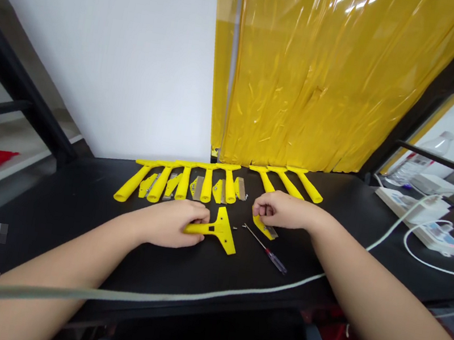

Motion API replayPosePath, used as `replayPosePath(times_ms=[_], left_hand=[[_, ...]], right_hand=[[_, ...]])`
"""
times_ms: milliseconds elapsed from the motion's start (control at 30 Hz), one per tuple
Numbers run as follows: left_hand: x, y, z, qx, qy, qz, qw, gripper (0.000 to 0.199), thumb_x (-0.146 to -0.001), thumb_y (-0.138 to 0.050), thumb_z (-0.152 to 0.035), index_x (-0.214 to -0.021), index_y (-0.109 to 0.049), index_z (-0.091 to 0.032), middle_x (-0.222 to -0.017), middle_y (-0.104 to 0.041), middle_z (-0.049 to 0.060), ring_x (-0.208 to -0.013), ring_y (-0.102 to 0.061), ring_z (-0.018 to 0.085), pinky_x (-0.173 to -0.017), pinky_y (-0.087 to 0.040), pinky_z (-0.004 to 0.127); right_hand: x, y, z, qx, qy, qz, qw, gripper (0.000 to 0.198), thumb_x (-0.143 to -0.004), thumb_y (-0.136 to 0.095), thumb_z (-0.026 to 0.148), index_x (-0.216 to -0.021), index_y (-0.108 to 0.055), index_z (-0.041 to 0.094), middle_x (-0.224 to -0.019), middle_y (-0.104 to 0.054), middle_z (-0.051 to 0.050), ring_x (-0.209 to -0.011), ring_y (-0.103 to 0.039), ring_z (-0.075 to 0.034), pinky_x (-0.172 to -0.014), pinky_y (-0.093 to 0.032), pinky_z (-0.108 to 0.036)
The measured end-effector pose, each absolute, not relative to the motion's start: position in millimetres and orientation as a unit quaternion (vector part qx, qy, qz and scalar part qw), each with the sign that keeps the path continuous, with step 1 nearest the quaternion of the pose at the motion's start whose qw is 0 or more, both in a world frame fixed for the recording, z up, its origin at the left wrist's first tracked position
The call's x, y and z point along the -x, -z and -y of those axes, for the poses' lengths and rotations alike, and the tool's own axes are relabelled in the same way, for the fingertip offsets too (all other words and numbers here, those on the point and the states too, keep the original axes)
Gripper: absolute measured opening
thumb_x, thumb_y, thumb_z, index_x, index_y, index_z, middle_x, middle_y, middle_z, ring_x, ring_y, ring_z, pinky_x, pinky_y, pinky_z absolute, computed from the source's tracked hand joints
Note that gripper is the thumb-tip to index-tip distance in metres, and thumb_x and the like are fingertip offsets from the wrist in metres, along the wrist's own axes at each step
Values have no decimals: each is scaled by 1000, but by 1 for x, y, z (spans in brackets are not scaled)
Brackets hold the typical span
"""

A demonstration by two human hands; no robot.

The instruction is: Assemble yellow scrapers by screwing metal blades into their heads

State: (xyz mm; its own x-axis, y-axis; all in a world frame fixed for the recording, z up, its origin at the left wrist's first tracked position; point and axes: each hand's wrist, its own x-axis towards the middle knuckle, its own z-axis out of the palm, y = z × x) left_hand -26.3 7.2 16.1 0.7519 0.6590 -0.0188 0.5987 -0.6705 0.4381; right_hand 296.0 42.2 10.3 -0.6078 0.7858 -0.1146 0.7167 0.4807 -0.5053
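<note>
My left hand (179, 223) is wrapped round the handle of a yellow scraper (223, 231), whose wide T-shaped head with small screw holes points right. My right hand (279, 209) has its fingers pinched at the upper end of a small yellow clamp plate (263, 227) with a metal blade (271, 231) along it. Between the hands lies a screwdriver (275, 261) with a translucent purplish handle, its tip toward the scraper head. A tiny screw (235, 228) rests near that tip.
Several yellow scraper handles (184, 181) line the back of the black table (142, 271), with yellow plates and blades (218, 190) between them. More handles (294, 183) lie at back right. A pale cable (207, 293) crosses in front; a power strip (429, 225) and bottle (420, 160) stand right.
</note>
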Motion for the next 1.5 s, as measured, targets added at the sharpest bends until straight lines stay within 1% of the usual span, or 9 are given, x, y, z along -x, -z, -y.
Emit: replayPosePath(times_ms=[167, 367, 633, 833, 1000, 1067, 1233, 1367, 1500], left_hand=[[26, -16, -8, -913, -52, -349, 207, 12, -86, -65, -33, -89, -64, -22, -89, -64, 3, -74, -55, 19, -65, -37, 32], [25, -18, -7, -910, -41, -358, 203, 14, -87, -65, -36, -91, -62, -23, -90, -65, 4, -74, -55, 20, -65, -37, 32], [24, -19, -6, -916, -16, -360, 179, 17, -90, -62, -39, -93, -60, -22, -92, -65, 4, -77, -56, 19, -67, -40, 31], [24, -19, -6, -917, -12, -360, 171, 15, -89, -62, -37, -94, -60, -22, -93, -65, 2, -77, -55, 18, -66, -40, 30], [25, -17, -8, -922, -18, -352, 160, 15, -89, -63, -37, -97, -60, -24, -84, -61, 0, -73, -53, 17, -65, -38, 30], [25, -16, -8, -923, -19, -351, 158, 16, -89, -63, -36, -98, -61, -24, -83, -60, -1, -73, -53, 17, -65, -38, 30], [22, -17, -6, -927, -36, -335, 166, 16, -88, -63, -32, -101, -62, -23, -89, -63, 0, -77, -56, 17, -69, -41, 30], [19, -17, -4, -929, -48, -326, 168, 16, -89, -62, -31, -102, -63, -22, -95, -66, 2, -82, -60, 18, -74, -44, 31], [20, -16, -4, -928, -49, -330, 165, 16, -88, -63, -31, -102, -63, -22, -95, -66, 2, -83, -60, 19, -74, -45, 32]], right_hand=[[-299, -15, -39, 436, -271, 856, 63, 24, -74, -62, 11, -93, -72, 22, -81, -70, 1, -68, -60, -13, -61, -45, -24], [-310, -18, -39, 415, -339, 844, 33, 22, -71, -69, 11, -90, -73, 20, -84, -71, 0, -74, -65, -15, -65, -49, -25], [-305, -16, -41, 405, -345, 847, 16, 14, -76, -69, 15, -88, -75, 18, -80, -70, -1, -73, -64, -16, -66, -49, -25], [-307, -21, -41, 411, -328, 850, -14, 8, -82, -69, 22, -88, -71, 17, -80, -68, -2, -69, -59, -15, -62, -44, -26], [-303, -20, -42, 403, -289, 866, 62, 9, -90, -65, 26, -93, -68, 18, -81, -64, -2, -69, -56, -14, -62, -43, -26], [-297, -18, -41, 379, -278, 877, 102, 8, -92, -64, 25, -93, -68, 18, -86, -63, -2, -71, -56, -13, -64, -44, -26], [-270, -11, -32, 301, -305, 881, 201, 6, -93, -69, 25, -93, -70, 19, -107, -62, -6, -92, -62, -16, -77, -52, -28], [-253, -6, -26, 275, -336, 874, 220, 3, -92, -70, 22, -92, -71, 20, -118, -64, -7, -90, -63, -15, -75, -53, -28], [-257, -5, -29, 291, -325, 873, 219, 2, -90, -70, 20, -93, -70, 19, -105, -67, -5, -83, -62, -14, -72, -51, -28]])
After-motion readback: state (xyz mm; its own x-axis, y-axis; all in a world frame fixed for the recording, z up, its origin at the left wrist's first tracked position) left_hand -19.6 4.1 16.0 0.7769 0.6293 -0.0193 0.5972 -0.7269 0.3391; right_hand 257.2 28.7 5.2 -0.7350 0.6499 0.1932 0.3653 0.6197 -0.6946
